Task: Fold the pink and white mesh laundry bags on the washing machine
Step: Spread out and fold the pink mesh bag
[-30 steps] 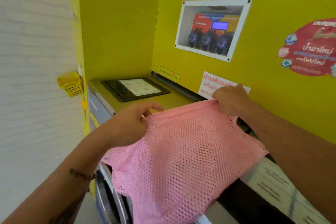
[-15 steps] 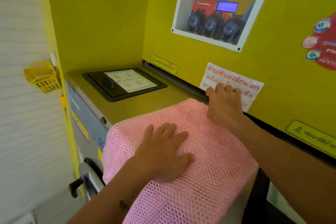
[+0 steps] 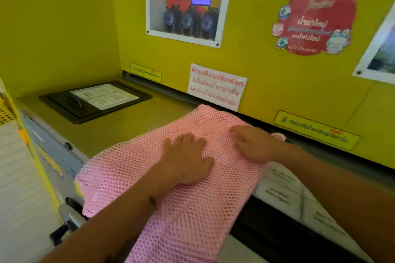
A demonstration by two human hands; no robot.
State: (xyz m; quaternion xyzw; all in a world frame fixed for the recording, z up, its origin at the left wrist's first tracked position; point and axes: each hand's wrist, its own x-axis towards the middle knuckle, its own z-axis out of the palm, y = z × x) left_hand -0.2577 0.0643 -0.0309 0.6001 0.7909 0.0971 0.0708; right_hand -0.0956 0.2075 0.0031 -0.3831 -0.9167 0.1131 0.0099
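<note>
A pink mesh laundry bag (image 3: pixel 132 168) lies spread flat on the top of the washing machine (image 3: pixel 119 128), its near part hanging over the front edge. My left hand (image 3: pixel 188 160) rests palm down on the bag's middle, fingers apart. My right hand (image 3: pixel 254 143) presses flat on the bag's far right part, close to the yellow back panel. Neither hand grips the mesh. No white bag is in view.
A black detergent drawer lid (image 3: pixel 94 100) with a white label sits at the machine's far left. The yellow back panel (image 3: pixel 267 66) carries a white notice (image 3: pixel 217 86), a red sticker and a window. A yellow basket (image 3: pixel 5 113) hangs at the left. The door handle (image 3: pixel 68 218) sticks out below.
Both hands lowered the held-up pink bag onto the machine top and let go. Since half a second ago my right hand has slid back from the far edge toward me.
</note>
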